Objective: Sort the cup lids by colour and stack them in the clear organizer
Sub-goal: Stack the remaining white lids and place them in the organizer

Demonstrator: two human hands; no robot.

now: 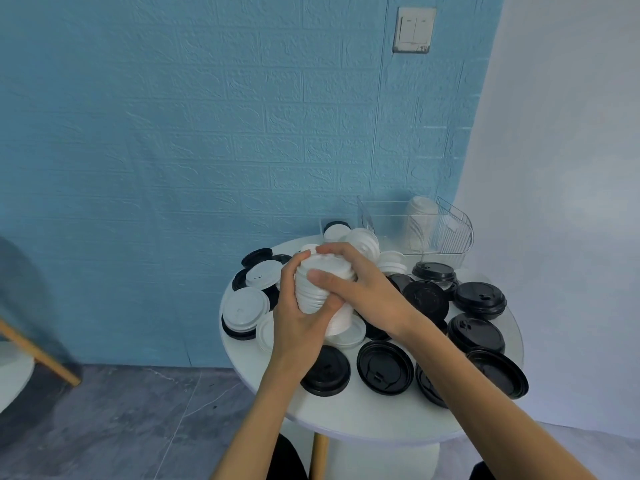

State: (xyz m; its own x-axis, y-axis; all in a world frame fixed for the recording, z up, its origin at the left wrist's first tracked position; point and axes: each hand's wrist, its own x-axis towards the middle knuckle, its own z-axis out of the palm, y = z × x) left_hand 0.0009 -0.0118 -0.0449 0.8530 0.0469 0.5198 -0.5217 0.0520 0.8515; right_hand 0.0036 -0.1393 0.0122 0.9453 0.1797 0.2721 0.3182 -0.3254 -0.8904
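Note:
Both hands hold a stack of white lids (313, 292) above the middle of the small round white table (367, 415). My left hand (298, 317) grips the stack from below and the left; my right hand (360, 289) curls over its top and right side. Loose white lids (245, 308) lie on the table's left, and more white lids (363, 242) are piled behind the hands. Black lids (385, 367) cover the front and right. The clear organizer (450, 233) stands at the back right with a stack of white lids (420, 216) inside.
A blue brick-patterned wall (207, 133) rises right behind the table, with a light switch (414, 29) high up. A wooden chair leg (38, 355) and a dark shape are at the far left. Grey floor lies to the left of the table.

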